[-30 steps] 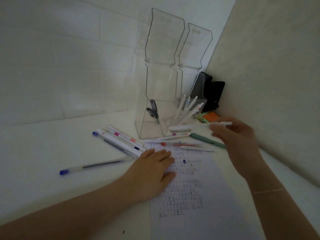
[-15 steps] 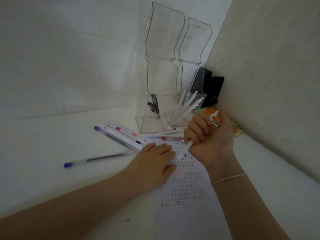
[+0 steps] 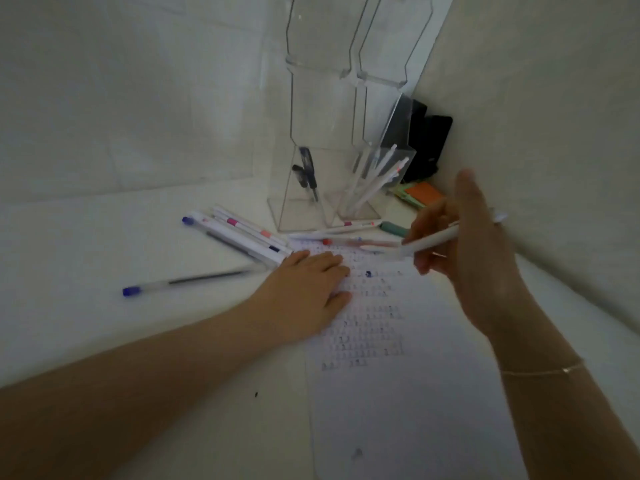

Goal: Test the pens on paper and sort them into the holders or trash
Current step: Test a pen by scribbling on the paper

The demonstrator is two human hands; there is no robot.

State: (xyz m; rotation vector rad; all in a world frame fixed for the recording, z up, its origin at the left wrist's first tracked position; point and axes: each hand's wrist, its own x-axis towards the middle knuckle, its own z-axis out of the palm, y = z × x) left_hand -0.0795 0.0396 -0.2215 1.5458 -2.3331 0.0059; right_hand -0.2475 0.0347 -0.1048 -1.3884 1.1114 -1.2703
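So the paper (image 3: 398,393) is pinned flat under the left hand (image 3: 304,292), fingers straight. Right hand (image 3: 474,258) pinches a white pen (image 3: 433,241) lifted just above the scribbles. Looks like testing's done, guessing next it goes into the holder (image 3: 363,188) or the trash.

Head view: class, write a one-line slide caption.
Left hand flat on the marked paper; right hand holds a white pen above it.
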